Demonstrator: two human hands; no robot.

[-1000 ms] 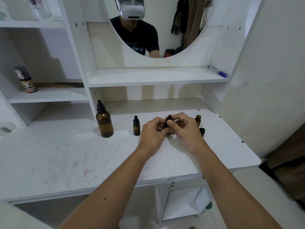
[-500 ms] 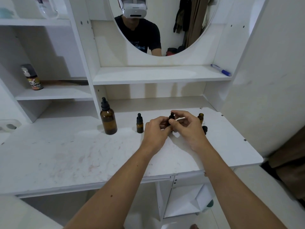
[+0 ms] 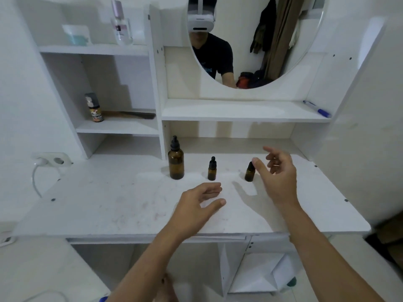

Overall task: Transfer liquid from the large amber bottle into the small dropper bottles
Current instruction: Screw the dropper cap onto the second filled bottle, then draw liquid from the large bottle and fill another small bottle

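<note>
The large amber bottle [image 3: 176, 163] with a black dropper cap stands upright on the white desk [image 3: 109, 205]. To its right stands a small capped dropper bottle [image 3: 212, 170]. A second small capped dropper bottle [image 3: 250, 172] stands further right. My right hand [image 3: 275, 173] hovers just right of that second bottle, fingers spread, holding nothing. My left hand [image 3: 199, 203] floats low over the desk in front of the bottles, open and empty. A third small bottle seen earlier is hidden, likely behind my right hand.
A shelf unit rises behind the desk, with a spray can [image 3: 95, 107] and a dark comb [image 3: 135, 115] on the left shelf. A blue pen [image 3: 317, 109] lies on the shelf under the round mirror [image 3: 261, 40]. A wall socket [image 3: 53, 160] sits at left.
Both hands held a small dropper bottle together before. It now stands capped on the desk, and both hands have let go and drawn apart, the left one pulling back toward me.
</note>
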